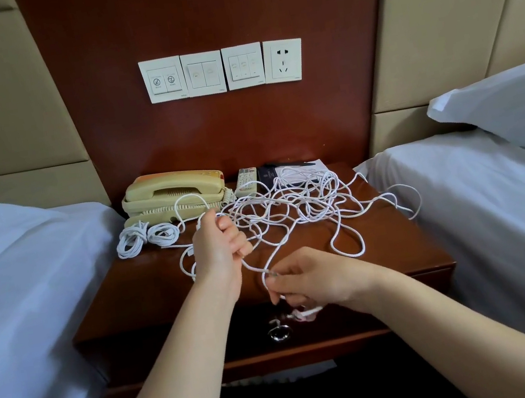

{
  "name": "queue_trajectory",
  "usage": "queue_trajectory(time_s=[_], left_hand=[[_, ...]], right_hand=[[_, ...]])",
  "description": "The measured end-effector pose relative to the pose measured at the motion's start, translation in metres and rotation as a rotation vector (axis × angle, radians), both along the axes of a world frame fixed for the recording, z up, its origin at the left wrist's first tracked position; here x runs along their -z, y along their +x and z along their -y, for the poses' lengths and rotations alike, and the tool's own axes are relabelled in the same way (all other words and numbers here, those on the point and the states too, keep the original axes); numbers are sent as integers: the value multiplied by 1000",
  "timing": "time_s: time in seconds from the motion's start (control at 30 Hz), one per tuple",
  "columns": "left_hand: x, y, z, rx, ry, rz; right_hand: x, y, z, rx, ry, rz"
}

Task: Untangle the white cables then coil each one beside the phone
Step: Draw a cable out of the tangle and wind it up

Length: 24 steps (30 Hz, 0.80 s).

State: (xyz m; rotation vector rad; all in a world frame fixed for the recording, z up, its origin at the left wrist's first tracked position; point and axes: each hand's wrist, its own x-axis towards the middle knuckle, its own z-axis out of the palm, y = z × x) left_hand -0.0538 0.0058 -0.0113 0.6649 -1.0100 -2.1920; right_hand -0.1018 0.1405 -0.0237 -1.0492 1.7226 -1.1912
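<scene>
**Q:** Where are the white cables?

**A:** A loose tangle of white cables [293, 204] sprawls across the centre and right of the desk [137, 289]. Two coiled cables [146, 239] lie left of centre, just in front of the phone [173, 193].

**Q:** And your hands?

**A:** My left hand [218, 244], mid-frame, is curled round a strand. My right hand [305, 278], lower and further right, pinches another at its fingertips. A small bunch under my right palm is partly hidden, and I cannot tell which strand it belongs to.
</scene>
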Motion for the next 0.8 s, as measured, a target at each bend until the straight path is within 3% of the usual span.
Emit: queue_trajectory(time_s=[0.13,0.23,0.33,0.4,0.47,0.57,0.67,0.8], left_hand=[[2,-6,1,-79,28,46],[6,-11,-2,-10,90,91],[9,-14,3,39,119,120],[8,-15,5,55,91,151],[7,-15,2,86,24,193],[11,-11,-7,161,-259,329],[14,-6,-17,336,-556,424],[9,-1,-31,633,-517,342]], right_hand=[[-3,-4,-2,173,-247,-148],[-3,-6,1,205,-302,100],[-10,-8,-7,-2,-179,204],[-16,-11,-13,-160,-32,8],[-21,-10,-16,-218,37,-354],[-22,-8,-14,-164,-80,-840],[-23,-12,-14,-6,-181,-977],[-19,-26,-12,145,-217,-947]])
